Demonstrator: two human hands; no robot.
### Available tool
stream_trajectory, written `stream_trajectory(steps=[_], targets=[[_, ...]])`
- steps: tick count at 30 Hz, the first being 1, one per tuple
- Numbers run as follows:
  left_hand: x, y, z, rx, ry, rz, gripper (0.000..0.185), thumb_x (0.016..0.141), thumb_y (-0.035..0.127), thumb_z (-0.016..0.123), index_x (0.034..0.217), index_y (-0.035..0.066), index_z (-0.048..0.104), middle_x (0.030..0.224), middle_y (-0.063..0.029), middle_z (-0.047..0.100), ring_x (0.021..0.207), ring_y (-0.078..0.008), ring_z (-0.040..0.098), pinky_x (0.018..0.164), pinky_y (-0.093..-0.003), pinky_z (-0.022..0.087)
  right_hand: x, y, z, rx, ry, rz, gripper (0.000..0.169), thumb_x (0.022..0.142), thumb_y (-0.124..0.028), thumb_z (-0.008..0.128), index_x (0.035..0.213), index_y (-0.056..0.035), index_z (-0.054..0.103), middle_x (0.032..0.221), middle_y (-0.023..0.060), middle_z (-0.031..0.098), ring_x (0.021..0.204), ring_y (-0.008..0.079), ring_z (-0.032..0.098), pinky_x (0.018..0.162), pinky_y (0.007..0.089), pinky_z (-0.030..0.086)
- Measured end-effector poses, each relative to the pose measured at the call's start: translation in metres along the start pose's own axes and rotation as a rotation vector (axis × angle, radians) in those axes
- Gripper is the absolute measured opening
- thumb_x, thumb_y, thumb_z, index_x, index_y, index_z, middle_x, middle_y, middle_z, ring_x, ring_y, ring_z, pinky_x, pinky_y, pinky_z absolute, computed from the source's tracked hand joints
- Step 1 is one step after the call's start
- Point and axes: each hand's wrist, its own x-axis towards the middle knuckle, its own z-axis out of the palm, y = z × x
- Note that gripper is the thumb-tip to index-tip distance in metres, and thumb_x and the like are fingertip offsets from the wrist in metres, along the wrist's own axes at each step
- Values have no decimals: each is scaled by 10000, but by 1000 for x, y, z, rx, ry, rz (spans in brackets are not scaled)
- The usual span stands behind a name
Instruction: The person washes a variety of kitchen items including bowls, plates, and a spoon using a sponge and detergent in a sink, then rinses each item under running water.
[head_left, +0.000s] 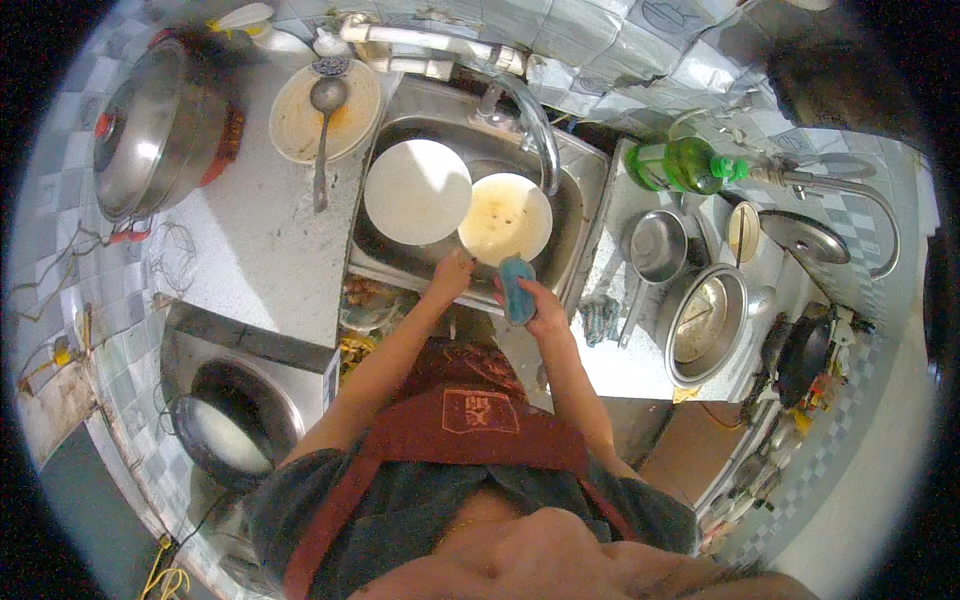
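Observation:
My left hand (451, 276) is at the near rim of a cream-coloured bowl (506, 217), its fingertips on the edge; part of the grip is hidden. The bowl holds cloudy yellowish liquid or residue with a few dark specks. My right hand (541, 309) holds a blue sponge (517, 289) just at the bowl's near edge. A round white plate or dish (418, 192) lies left of the bowl, overlapping its edge. Both are in a stainless steel sink (382, 259), under a curved chrome faucet (541, 127).
Left of the sink are a soiled plate (289, 124) with a metal ladle (322, 150) and a large lidded pot (142, 135). To the right stand a green plastic bottle (671, 165), a saucepan (658, 246), a metal basin (705, 322) and a crumpled cloth (601, 321).

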Motion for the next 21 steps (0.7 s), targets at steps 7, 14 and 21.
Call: stream_trajectory(steps=[7,14,21], targets=[[56,30,42,136,-7,-320,257,770,198,629,967,34,622,989,-198,625,967,-349,583,835,-417,454,-21,-6,-20,-16,49,-103,451,871,-64,485,1285,56,353,1223,209,493,1104,321,531,913,441,478],[83,12,95,-477,273,-587,373,730,148,659,1053,-12,563,1050,-200,604,983,-340,581,891,-401,423,-24,-10,-33,-3,70,-79,409,886,-50,462,1267,65,365,1185,206,518,1065,309,557,868,415,505],[63,67,64,199,375,-478,407,724,154,681,1082,12,547,1068,-203,569,994,-360,545,890,-442,408,-37,-30,-37,-25,132,-162,405,881,-60,478,1255,61,383,1153,220,533,1034,307,573,841,388,518]])
